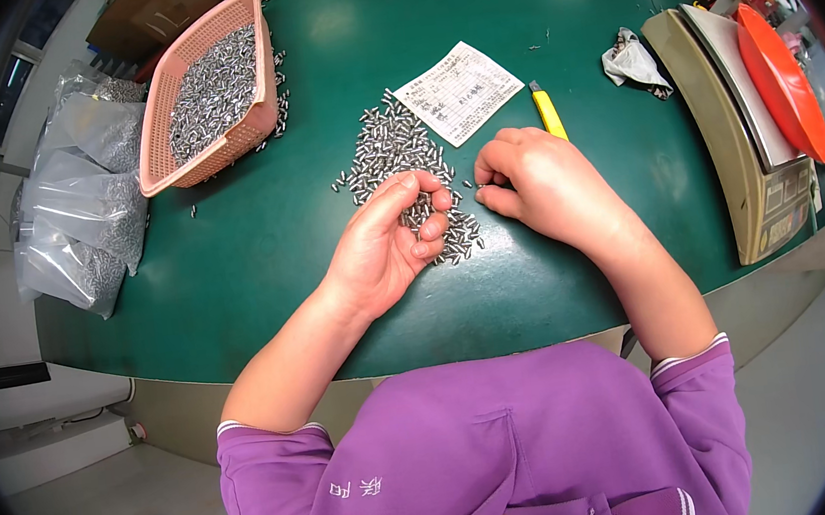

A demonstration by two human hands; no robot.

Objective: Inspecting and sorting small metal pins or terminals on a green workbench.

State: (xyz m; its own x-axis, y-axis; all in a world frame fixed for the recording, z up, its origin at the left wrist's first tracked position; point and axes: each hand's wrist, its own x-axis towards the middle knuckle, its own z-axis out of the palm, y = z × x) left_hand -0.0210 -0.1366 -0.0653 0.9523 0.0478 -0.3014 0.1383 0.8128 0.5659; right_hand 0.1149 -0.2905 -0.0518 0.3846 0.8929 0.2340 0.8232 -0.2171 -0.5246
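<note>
A heap of small shiny metal pins (386, 150) lies in the middle of the green table (380, 326). My left hand (381, 246) rests at the heap's near side, its fingers curled inward over some of the pins. Whether pieces sit inside that curl is hidden. To the right of the heap, my right hand (550, 183) is closed with thumb and fingertips together, low over the table. Anything in its pinch is too small or covered to make out. One loose pin (468, 184) lies between the two hands.
A pink plastic basket (237, 140) full of similar pins stands at the far left, beside filled clear bags (76, 212). A written paper slip (460, 92) and a yellow utility knife (548, 112) lie beyond my right hand. Rightward stand a scale (721, 134) and an orange-red tray (778, 83).
</note>
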